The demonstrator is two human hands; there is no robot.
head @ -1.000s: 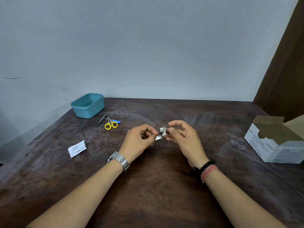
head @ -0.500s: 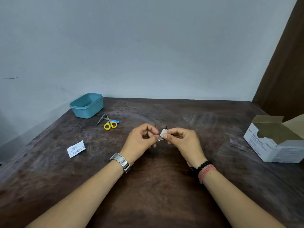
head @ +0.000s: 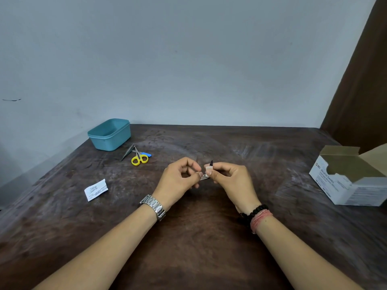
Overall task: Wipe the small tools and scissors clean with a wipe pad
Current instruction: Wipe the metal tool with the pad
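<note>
Mid-wipe — left hand pinching small tool, right hand pinching pad; scissors near tub — apparently still unwiped.

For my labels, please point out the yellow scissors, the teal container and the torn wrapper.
yellow scissors (head: 139, 158): head view, on the handle loops.
teal container (head: 109, 138): head view, front wall.
torn wrapper (head: 96, 189): head view, printed face.

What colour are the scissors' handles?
Bright yellow. The scissors lie on the table beside the teal tub, clearest in the head view.
</note>
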